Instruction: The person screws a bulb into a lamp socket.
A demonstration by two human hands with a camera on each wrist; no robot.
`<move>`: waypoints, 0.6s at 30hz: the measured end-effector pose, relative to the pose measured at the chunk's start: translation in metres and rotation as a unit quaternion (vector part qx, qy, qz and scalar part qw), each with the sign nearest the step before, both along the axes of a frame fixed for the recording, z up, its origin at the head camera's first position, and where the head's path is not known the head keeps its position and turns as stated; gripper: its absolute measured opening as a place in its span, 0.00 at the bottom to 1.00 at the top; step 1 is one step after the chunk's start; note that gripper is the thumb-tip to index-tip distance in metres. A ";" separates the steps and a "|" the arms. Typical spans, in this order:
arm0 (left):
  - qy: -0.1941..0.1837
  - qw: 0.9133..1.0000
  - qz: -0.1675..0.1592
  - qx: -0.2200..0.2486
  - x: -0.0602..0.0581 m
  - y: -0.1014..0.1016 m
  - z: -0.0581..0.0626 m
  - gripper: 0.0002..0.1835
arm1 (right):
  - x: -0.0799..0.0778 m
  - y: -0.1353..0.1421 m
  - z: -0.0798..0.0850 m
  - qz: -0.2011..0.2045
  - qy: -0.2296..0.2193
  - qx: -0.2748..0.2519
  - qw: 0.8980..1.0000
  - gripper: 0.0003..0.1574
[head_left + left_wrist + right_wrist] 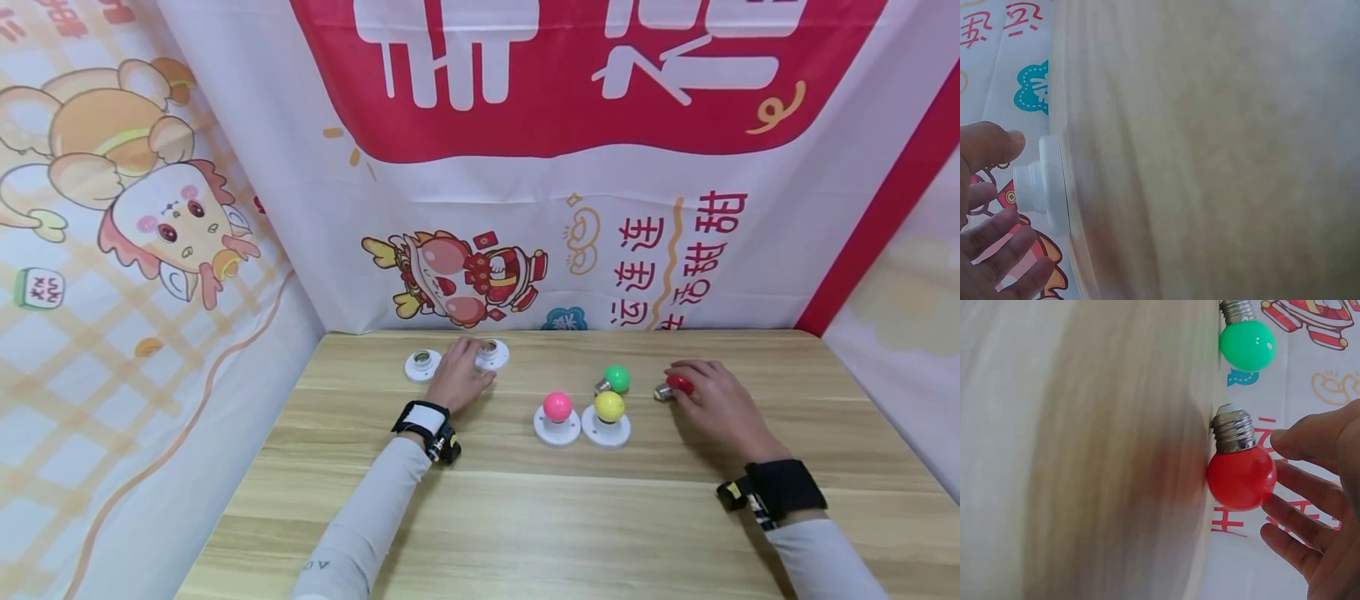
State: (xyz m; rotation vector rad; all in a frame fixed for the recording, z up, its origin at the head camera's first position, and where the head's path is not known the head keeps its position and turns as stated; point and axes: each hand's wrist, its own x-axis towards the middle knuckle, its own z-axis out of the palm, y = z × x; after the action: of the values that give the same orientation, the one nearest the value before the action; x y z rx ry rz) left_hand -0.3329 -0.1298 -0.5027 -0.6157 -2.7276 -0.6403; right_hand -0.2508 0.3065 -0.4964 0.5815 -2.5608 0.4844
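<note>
My left hand point(459, 379) reaches to a white lamp socket point(495, 358) at the back of the table. In the left wrist view its spread fingers and thumb are around the round neck of that socket point(1054, 187). A second white socket point(422, 365) stands just left of the hand. On the right, a red bulb point(1241, 478) lies on its side with its metal screw base toward the left. My right hand point(716, 404) is beside it, fingertips right at the red glass and thumb near the base, the fingers loosely bent.
Between the hands, a pink bulb point(557, 407) and a yellow bulb point(609, 407) stand upright in white sockets. Behind them a green bulb point(617, 378) lies on the wooden table point(525, 533). A printed cloth point(450, 187) hangs along the table's back edge.
</note>
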 end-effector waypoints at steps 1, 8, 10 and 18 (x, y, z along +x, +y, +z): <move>-0.007 1.000 0.003 0.000 -0.001 0.000 0.000 0.31 | -0.001 0.001 -0.001 -0.001 0.000 -0.001 1.000 0.21; -0.057 0.998 0.034 0.002 -0.007 -0.001 0.000 0.35 | -0.002 0.007 -0.006 -0.006 -0.027 -0.007 1.000 0.29; -0.068 0.997 0.042 0.007 -0.008 -0.001 0.000 0.36 | -0.002 0.007 -0.005 -0.011 -0.040 -0.006 0.999 0.31; -0.093 0.994 0.049 0.033 -0.015 -0.001 -0.006 0.41 | -0.002 0.008 -0.005 -0.018 -0.094 -0.025 0.995 0.34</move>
State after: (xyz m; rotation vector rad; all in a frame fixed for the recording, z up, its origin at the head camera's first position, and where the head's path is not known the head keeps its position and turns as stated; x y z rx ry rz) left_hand -0.3483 -0.1303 -0.5086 -0.4226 -2.8731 -0.7964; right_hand -0.2531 0.3145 -0.5014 0.4927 -2.7229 0.6144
